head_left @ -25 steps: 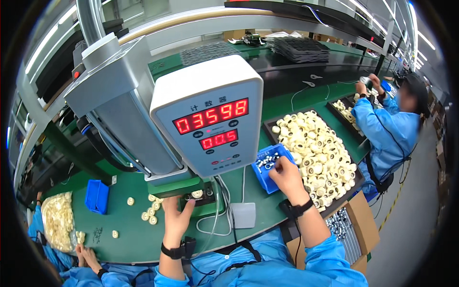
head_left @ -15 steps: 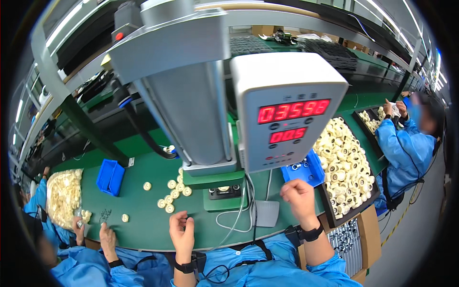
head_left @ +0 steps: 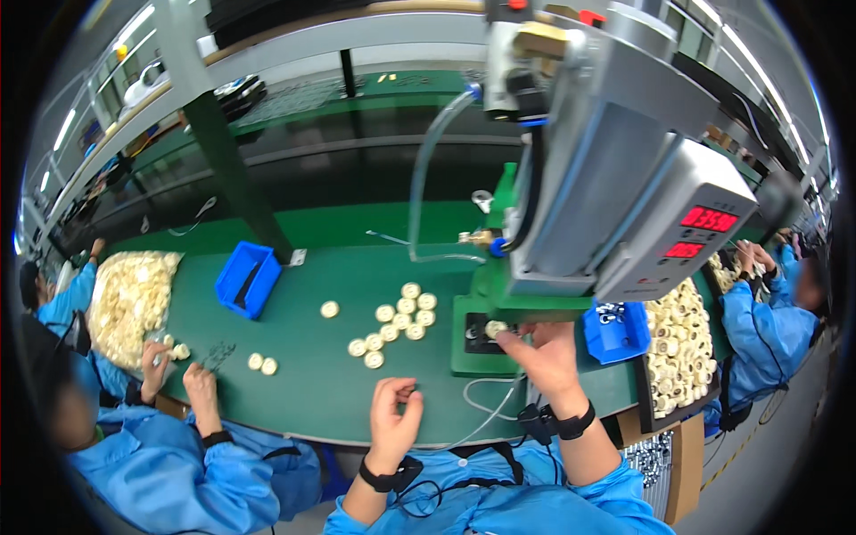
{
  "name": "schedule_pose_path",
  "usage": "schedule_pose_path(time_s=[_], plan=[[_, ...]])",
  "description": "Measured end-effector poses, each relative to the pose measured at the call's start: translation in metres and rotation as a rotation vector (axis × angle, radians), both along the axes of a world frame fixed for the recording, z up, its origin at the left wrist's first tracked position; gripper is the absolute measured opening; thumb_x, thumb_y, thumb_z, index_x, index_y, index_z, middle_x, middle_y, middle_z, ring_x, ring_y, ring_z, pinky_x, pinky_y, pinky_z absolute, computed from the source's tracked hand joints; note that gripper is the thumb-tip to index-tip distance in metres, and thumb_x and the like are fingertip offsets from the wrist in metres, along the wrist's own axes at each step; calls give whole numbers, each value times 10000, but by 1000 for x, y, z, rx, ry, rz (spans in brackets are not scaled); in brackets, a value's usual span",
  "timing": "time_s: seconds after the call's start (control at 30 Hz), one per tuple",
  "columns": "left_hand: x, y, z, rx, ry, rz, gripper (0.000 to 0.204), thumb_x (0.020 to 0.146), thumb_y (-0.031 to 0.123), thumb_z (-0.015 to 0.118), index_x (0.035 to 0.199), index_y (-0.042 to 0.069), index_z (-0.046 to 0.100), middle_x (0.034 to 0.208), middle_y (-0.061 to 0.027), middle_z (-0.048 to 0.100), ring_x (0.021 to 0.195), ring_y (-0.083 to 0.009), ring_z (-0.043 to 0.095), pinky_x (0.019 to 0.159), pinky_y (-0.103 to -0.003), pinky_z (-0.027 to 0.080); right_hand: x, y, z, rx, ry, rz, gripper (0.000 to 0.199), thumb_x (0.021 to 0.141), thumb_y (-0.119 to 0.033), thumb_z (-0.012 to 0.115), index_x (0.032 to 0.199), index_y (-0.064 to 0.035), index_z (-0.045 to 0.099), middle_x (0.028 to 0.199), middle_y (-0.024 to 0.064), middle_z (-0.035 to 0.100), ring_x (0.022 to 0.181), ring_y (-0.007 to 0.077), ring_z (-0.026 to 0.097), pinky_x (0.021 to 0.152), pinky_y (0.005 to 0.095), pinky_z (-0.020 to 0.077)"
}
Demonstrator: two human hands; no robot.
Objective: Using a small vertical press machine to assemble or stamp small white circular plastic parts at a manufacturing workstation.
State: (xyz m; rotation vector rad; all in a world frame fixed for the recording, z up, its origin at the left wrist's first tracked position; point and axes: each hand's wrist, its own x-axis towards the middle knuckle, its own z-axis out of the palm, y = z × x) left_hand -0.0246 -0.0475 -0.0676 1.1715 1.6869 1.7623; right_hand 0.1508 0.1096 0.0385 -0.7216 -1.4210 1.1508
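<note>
My right hand reaches under the grey press. Its thumb and fingers are on a round cream plastic part, which sits at the dark fixture on the press's green base. The far fingers are partly hidden beneath the press head. My left hand hovers over the near table edge, fingers loosely curled and thumb apart, with nothing visible in it. Beyond it, several matching cream parts lie grouped on the green table.
Right of the press stand a blue bin with metal pieces and a dark tray heaped with cream parts. Another blue bin and a bag of cream parts are leftward. A co-worker's hands work at left. Cables cross the near edge.
My view has swung left. My right hand has moved from beside the right blue bin to the press fixture, onto a cream part. My left hand remains near the table edge.
</note>
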Motion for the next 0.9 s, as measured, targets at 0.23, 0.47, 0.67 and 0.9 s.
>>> schedule_pose_path(time_s=[0.23,0.47,0.67,0.9], plan=[[-36,-9,9,-38,112,75,273,901,-27,664,1165,28,621,1049,-47,580,903,-115,560,796,-250,486,11,4,-11,-86,-201,38,475,836,-32,791,1239,-5,541,1102,92,686,949,180,657,795,328,528],[-108,-33,16,-336,593,278,420,870,37,652,1283,44,578,1256,-117,525,1057,-250,516,873,-340,452,111,19,-40,142,-433,-261,729,900,-73,718,1441,9,236,1201,190,666,1003,249,672,884,349,544],[-70,-4,37,-366,661,-26,428,833,13,674,1250,23,574,1235,-155,517,1153,-337,497,1012,-419,415,229,62,-12,9,-637,-845,761,891,-117,706,1487,7,248,1300,231,626,1144,348,645,953,403,524],[-57,5,39,-387,693,72,305,816,13,686,1095,-1,562,1113,-164,536,1098,-365,509,994,-441,425,238,29,-46,62,-444,-848,566,936,-90,673,1418,-9,388,1315,211,606,1186,283,606,960,379,491]])
